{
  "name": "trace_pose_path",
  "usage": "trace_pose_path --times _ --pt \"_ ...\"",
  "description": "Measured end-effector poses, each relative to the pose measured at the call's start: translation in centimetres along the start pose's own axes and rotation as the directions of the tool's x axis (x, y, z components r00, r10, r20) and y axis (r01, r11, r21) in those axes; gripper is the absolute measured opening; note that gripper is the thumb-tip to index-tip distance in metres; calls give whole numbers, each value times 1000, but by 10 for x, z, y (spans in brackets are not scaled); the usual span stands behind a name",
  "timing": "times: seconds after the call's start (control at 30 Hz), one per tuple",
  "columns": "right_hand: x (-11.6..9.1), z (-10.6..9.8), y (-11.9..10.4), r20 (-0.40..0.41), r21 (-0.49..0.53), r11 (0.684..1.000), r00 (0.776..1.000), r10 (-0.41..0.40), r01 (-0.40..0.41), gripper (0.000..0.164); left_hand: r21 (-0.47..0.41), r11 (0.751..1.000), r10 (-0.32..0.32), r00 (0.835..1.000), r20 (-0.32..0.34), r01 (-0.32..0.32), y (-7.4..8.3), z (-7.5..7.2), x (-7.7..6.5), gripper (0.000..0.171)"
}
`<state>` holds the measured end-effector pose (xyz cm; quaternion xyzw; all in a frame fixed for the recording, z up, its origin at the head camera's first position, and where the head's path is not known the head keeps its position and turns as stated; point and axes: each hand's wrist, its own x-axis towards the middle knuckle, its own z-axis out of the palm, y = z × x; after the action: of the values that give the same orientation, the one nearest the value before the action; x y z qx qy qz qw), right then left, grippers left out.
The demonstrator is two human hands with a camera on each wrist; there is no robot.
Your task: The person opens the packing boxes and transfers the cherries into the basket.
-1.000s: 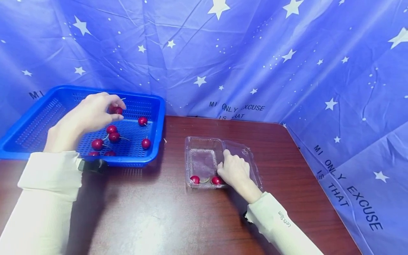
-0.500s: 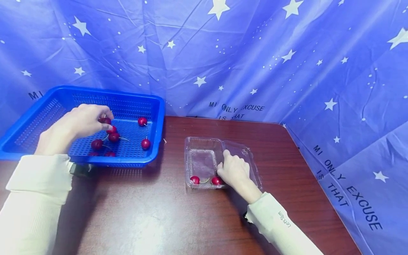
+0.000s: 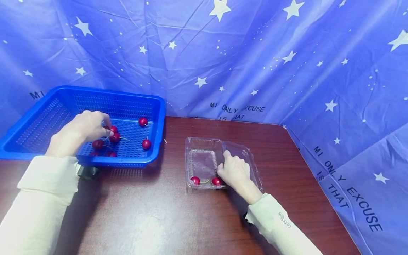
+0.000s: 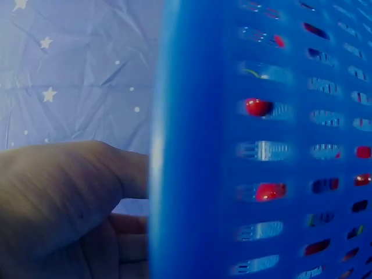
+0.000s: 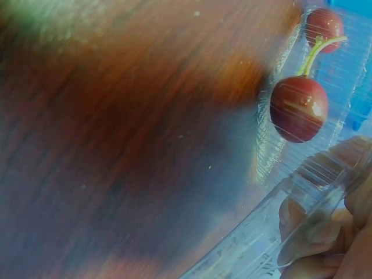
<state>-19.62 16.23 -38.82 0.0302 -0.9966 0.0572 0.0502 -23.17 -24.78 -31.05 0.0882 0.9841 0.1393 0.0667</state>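
In the head view my left hand (image 3: 83,126) reaches into the blue plastic basket (image 3: 156,150), fingers curled around a dark red cherry (image 3: 106,128) that they mostly hide. Two more cherries lie close against its fingertips, one of them a stemmed cherry (image 3: 114,137). From the left wrist, the basket wall (image 4: 192,139) blocks the fingertips. My right hand (image 3: 235,171) grips the hinge side of a clear plastic clamshell box (image 3: 204,141), whose lid is folded out to the right. Inside the box's near end sit a left cherry (image 3: 195,180) and a right cherry (image 3: 216,181).
Several other cherries lie in the basket, including an upper right cherry (image 3: 143,122) and a lower right cherry (image 3: 146,144). Both containers stand on a brown wooden table (image 3: 178,219). A blue star-patterned curtain (image 3: 178,60) hangs along the back and right.
My left hand has moved down and left inside the basket with the cherry, then slightly right, to the clustered cherries. The right hand and clamshell box stay in place.
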Motion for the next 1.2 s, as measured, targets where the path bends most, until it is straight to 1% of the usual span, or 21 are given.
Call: trace_pose_path --times 0.1,0.3,0.5,0.67,0.9,1.07,1.2 --pt "-1 0 1 -6 1 1000 1000 -3 3 18 11 1000 -12 1000 16 12 1 2 0 23" --pt "0 0 1 -4 5 1000 1000 1 -1 18 37 999 -37 998 55 35 3 6 3 30" --pt "1 0 1 4 5 1000 1000 6 -6 16 53 993 -112 987 115 106 4 4 2 35" --pt "0 0 0 12 6 1000 1000 7 -7 17 73 987 -151 980 130 142 4 6 -1 39" --pt "1 0 1 16 7 1000 1000 12 -12 17 51 987 -157 980 118 152 3 12 0 38" --pt "1 0 1 13 7 1000 1000 9 -9 17 63 988 -148 982 119 141 4 14 1 39" --pt "1 1 1 9 7 1000 1000 5 -5 18 72 988 -141 984 112 134 2 15 1 36"
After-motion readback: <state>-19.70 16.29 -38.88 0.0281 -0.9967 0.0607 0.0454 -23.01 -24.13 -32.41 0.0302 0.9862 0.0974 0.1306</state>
